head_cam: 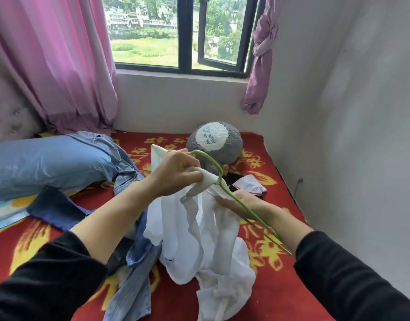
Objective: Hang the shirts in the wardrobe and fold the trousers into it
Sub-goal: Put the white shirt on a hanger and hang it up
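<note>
1. At frame centre, above the bed (222, 304), the left hand (179, 171) pinches a fold of the white shirt (199, 230) by its collar, clenched on the cloth just beside the neck of the green hanger (243, 208).
2. The right hand (244, 202) lies at 4 o'clock from the left hand. Its fingers (222, 200) point toward 9 o'clock, fairly straight, touching the shirt cloth. The hanger arm crosses over this hand; whether the hand grips the hanger cannot be told.
3. Hanger long axis: from the hook at 1 o'clock of the left hand, down along a line to the 4 o'clock corner past the right wrist.
4. The shirt body hangs toward 6 o'clock from both hands; its lower part rests bunched on the bed.
5. Judgement: the hanger is not yet fully seated in the shirt. The left hand is nearer the collar and hook; the right hand is nearer the free hanger arm and is better placed to guide it into the shoulder.
6. Remaining items: denim trousers (132, 274) lie unfolded at 7 o'clock, touching the shirt. A second white garment (250, 186) lies at 3 o'clock. No wardrobe is in view.
</note>
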{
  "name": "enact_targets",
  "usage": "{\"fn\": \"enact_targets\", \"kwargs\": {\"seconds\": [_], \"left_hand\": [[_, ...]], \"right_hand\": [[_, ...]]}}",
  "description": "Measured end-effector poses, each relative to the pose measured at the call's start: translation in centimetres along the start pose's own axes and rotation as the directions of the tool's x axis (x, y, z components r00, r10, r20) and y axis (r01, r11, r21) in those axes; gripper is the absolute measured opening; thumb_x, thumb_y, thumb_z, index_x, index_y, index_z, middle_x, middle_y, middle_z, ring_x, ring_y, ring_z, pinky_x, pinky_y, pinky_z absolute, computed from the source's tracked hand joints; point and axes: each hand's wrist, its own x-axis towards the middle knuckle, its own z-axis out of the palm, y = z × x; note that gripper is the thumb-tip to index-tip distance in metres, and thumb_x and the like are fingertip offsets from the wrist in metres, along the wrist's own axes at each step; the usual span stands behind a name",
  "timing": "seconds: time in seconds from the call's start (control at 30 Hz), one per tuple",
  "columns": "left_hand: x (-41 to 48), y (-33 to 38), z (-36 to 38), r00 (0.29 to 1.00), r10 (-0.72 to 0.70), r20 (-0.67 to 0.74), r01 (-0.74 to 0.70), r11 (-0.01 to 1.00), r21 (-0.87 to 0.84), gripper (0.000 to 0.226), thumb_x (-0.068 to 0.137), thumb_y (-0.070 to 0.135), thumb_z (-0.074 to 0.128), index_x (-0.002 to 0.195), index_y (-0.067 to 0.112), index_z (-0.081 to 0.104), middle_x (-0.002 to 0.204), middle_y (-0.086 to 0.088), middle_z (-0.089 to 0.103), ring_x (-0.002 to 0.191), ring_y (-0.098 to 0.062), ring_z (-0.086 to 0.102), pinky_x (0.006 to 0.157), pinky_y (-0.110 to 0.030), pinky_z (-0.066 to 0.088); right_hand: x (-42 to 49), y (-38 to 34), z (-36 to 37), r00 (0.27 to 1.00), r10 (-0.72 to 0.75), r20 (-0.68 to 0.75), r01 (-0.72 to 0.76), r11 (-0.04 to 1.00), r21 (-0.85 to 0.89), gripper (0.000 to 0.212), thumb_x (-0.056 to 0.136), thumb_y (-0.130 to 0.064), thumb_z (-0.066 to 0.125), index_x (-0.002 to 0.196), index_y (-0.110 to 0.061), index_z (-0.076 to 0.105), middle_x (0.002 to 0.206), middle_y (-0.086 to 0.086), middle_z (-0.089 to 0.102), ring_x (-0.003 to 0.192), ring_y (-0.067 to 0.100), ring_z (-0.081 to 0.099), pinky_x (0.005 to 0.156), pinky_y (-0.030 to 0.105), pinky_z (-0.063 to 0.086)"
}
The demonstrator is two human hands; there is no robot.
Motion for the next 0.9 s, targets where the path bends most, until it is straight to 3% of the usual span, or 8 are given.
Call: {"fn": "enact_targets", "kwargs": {"seconds": [0.07, 0.13, 0.23, 0.33, 0.43, 0.5, 0.77, 0.9], "left_hand": [[-1.8, -0.4, -1.0, 0.999, -0.042, -0.022, 0.043, 0.999, 0.009, 0.023, 0.064, 0.037, 0.051, 0.045, 0.023, 0.051, 0.052, 0.005, 0.043, 0.061, -0.010, 0.038, 0.061, -0.030, 0.037], [-3.9, -0.1, -1.9, 0.996, -0.071, -0.050, 0.074, 0.995, 0.063, 0.027, 0.064, 0.037, 0.051, 0.040, 0.030, 0.040, 0.050, 0.007, 0.038, 0.059, -0.011, 0.036, 0.060, -0.032, 0.036], [-6.6, 0.9, -3.5, 0.987, -0.121, -0.103, 0.134, 0.982, 0.134, 0.031, 0.062, 0.038, 0.051, 0.040, 0.022, 0.036, 0.049, 0.004, 0.036, 0.059, -0.023, 0.040, 0.057, -0.038, 0.036], [-9.8, 2.3, -5.2, 0.966, -0.189, -0.179, 0.219, 0.962, 0.165, 0.035, 0.064, 0.041, 0.051, 0.042, 0.016, 0.041, 0.050, 0.001, 0.040, 0.060, -0.025, 0.042, 0.054, -0.032, 0.034], [-13.6, 4.2, -6.0, 0.923, -0.262, -0.283, 0.318, 0.932, 0.174, 0.041, 0.064, 0.047, 0.052, 0.045, 0.011, 0.046, 0.051, -0.001, 0.042, 0.058, -0.020, 0.042, 0.058, -0.038, 0.036], [-16.8, 5.7, -5.9, 0.863, -0.322, -0.390, 0.413, 0.893, 0.178, 0.048, 0.064, 0.052, 0.052, 0.050, 0.007, 0.053, 0.055, -0.008, 0.049, 0.061, -0.025, 0.047, 0.061, -0.040, 0.039], [-28.0, 12.2, -6.9, 0.616, -0.371, -0.695, 0.680, 0.695, 0.232, 0.051, 0.066, 0.065, 0.039, 0.045, 0.018, 0.039, 0.053, 0.002, 0.039, 0.052, -0.014, 0.036, 0.057, -0.033, 0.027], [-32.4, 14.5, -7.0, 0.515, -0.385, -0.766, 0.782, 0.577, 0.235, 0.053, 0.068, 0.066, 0.035, 0.044, 0.019, 0.032, 0.053, 0.004, 0.034, 0.052, -0.013, 0.034, 0.064, -0.033, 0.026]], "right_hand": [[-1.3, -0.8, -0.6, 0.996, 0.023, 0.082, -0.025, 0.999, 0.029, 0.060, 0.079, -0.057, 0.064, 0.100, -0.001, 0.073, 0.094, 0.006, 0.071, 0.081, 0.011, 0.061, 0.069, 0.021, 0.046], [-2.1, -1.9, -0.7, 0.990, -0.044, 0.136, 0.038, 0.998, 0.047, 0.039, 0.093, -0.036, 0.059, 0.105, -0.001, 0.072, 0.104, 0.010, 0.072, 0.088, 0.016, 0.066, 0.072, 0.021, 0.053], [-2.5, -3.7, -0.2, 0.981, -0.173, 0.083, 0.167, 0.983, 0.073, 0.030, 0.091, -0.025, 0.066, 0.087, 0.004, 0.070, 0.083, 0.016, 0.070, 0.074, 0.022, 0.062, 0.067, 0.031, 0.053], [-2.9, -5.3, 1.2, 0.957, -0.291, 0.020, 0.287, 0.927, -0.243, 0.031, 0.083, -0.021, 0.074, 0.059, -0.006, 0.060, 0.055, -0.001, 0.054, 0.052, 0.009, 0.046, 0.051, 0.021, 0.038], [-2.7, -5.1, 2.5, 0.905, -0.420, -0.069, 0.287, 0.721, -0.631, 0.027, 0.078, -0.014, 0.063, 0.054, -0.016, 0.051, 0.055, 0.000, 0.055, 0.053, 0.015, 0.048, 0.053, 0.029, 0.038], [-3.4, -4.6, 3.2, 0.894, -0.434, -0.110, 0.235, 0.664, -0.710, 0.019, 0.076, -0.012, 0.057, 0.057, -0.016, 0.053, 0.060, 0.003, 0.057, 0.058, 0.024, 0.053, 0.055, 0.031, 0.040], [-6.2, -4.8, 5.3, 0.881, -0.433, -0.188, 0.230, 0.742, -0.630, 0.012, 0.078, -0.003, 0.055, 0.069, -0.004, 0.062, 0.062, 0.004, 0.055, 0.064, 0.028, 0.056, 0.053, 0.029, 0.032], [-7.6, -8.5, 9.6, 0.915, -0.382, -0.126, 0.343, 0.905, -0.252, 0.009, 0.078, -0.008, 0.071, 0.075, -0.001, 0.068, 0.061, 0.005, 0.056, 0.053, 0.016, 0.045, 0.048, 0.025, 0.032]]}}
